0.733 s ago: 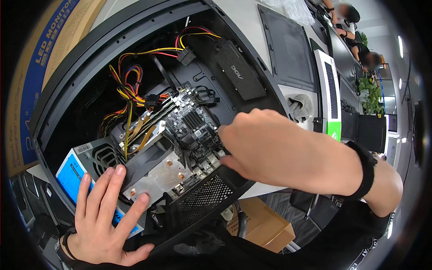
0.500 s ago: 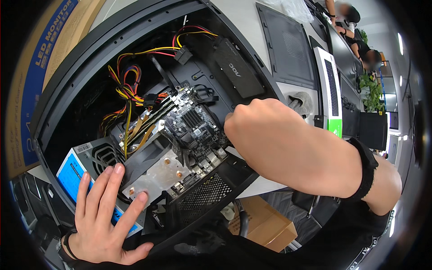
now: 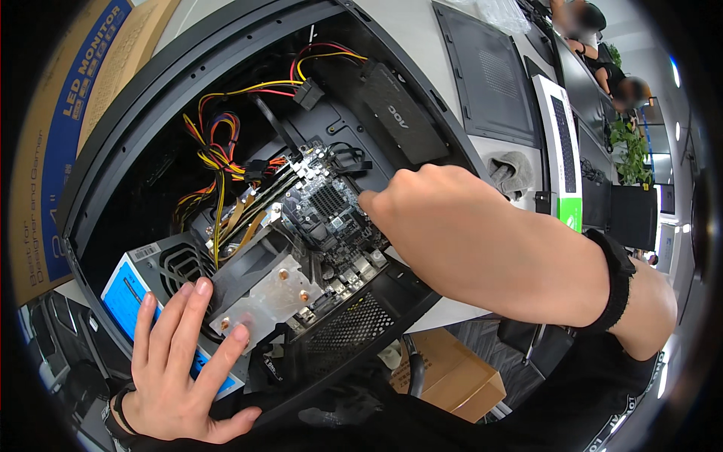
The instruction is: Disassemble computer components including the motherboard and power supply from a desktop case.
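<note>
An open black computer case lies before me with its inside exposed. My left hand is spread, its fingers resting over the power supply with the blue label and near the silver CPU cooler. My right hand is curled closed above the right edge of the motherboard. The thumb tip points at the board; the other fingers are turned away, so whatever they grip is hidden. Bundled red, yellow and black power cables run across the case beside the board.
A black side panel, a keyboard box and a grey cloth lie on the table to the right. A monitor carton stands at left; an open cardboard box sits below. Other people are at the far right.
The view has shifted slightly, moving the case a little right and down in the picture. My right hand has edged left over the motherboard; my left hand keeps its place.
</note>
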Motion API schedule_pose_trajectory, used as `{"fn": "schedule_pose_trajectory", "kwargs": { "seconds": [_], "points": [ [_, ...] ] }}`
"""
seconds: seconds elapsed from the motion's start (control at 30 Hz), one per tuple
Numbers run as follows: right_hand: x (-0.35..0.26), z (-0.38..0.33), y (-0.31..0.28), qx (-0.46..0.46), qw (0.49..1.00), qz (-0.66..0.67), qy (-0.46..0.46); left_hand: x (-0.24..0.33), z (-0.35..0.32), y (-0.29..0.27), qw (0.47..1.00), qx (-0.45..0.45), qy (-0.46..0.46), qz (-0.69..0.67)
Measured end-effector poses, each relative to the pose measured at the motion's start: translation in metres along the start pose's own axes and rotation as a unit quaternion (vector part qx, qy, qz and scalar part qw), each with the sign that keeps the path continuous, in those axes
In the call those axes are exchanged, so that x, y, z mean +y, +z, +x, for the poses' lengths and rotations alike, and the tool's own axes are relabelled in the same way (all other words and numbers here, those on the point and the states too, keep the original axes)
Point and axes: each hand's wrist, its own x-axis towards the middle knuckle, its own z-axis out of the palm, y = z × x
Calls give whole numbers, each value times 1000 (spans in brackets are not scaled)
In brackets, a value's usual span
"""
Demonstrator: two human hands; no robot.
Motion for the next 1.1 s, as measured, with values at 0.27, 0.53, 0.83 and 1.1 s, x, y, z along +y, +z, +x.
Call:
{"fn": "schedule_pose_trajectory", "kwargs": {
  "seconds": [0.27,0.53,0.83,1.1],
  "points": [
    [3,-6,-2,-7,1000,20,4,0,-1,2,1000,-2,-9,5],
    [4,-4,-2,-2,1000,26,9,1,-1,1,1000,-6,-16,6],
    [4,13,17,-2,999,16,36,1,-2,-1,1000,-11,-14,13],
    [7,5,8,-12,997,56,44,0,-2,0,1000,-9,-11,4]
  ]
}}
